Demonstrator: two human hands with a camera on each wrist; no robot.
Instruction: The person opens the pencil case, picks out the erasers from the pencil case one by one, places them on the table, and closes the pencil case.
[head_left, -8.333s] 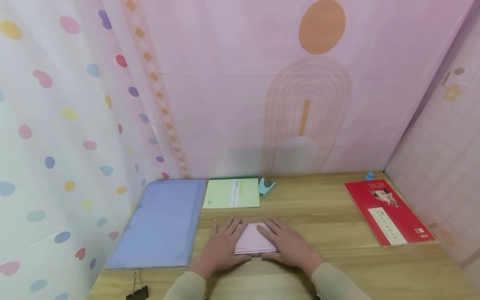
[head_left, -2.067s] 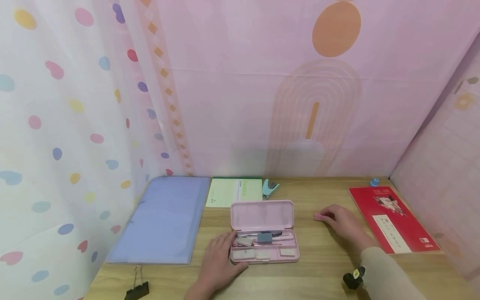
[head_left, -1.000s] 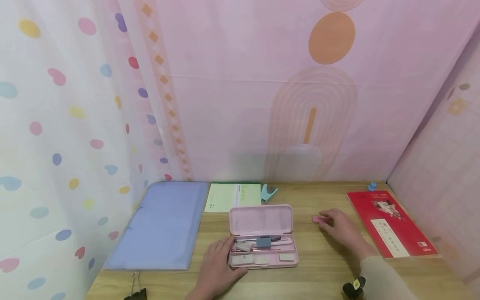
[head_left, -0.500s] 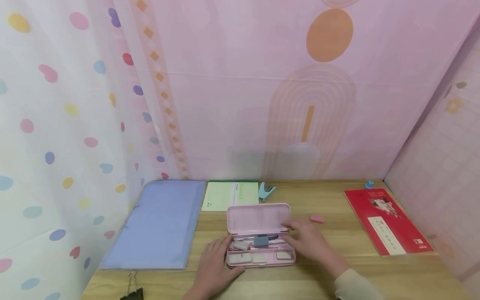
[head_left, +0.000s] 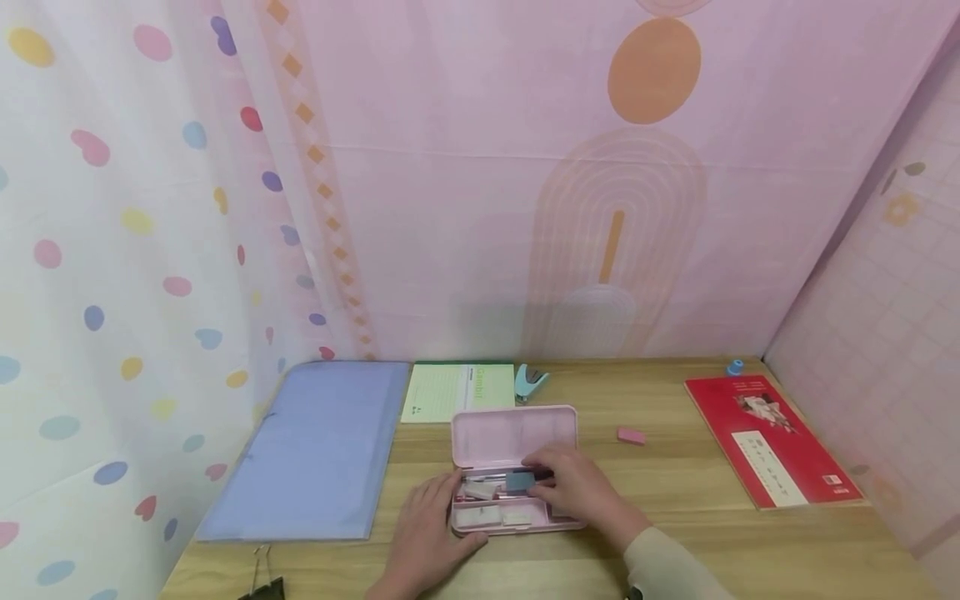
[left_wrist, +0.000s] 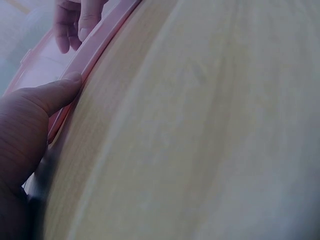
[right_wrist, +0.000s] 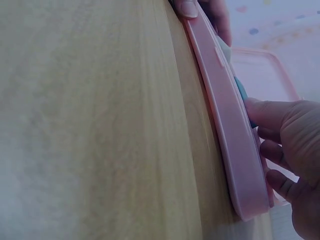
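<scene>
A pink pencil case (head_left: 513, 436) lies with its lid raised; pens, a blue-grey eraser (head_left: 520, 482) and several pale erasers (head_left: 478, 515) are in its compartments. My left hand (head_left: 429, 533) holds the case's left end, thumb (left_wrist: 65, 92) against the front wall and fingers along the side. Reaching in from the right, my right hand (head_left: 581, 487) pinches the blue-grey eraser, its thumb on the edge in the right wrist view. That hand covers the right part of the case. A pink eraser (head_left: 631, 435) lies on the table to the right.
A blue folder (head_left: 307, 450) is on the left, with a black binder clip (head_left: 264, 588) before it. Behind the case are a green notepad (head_left: 457, 392) and a light-blue stapler (head_left: 529, 382). A red booklet (head_left: 772, 442) and small blue object (head_left: 734, 367) lie right.
Earlier the case was shut under both hands; its lid now stands raised. My right hand let go of the pink eraser on the table, moved left and took hold of the blue-grey eraser.
</scene>
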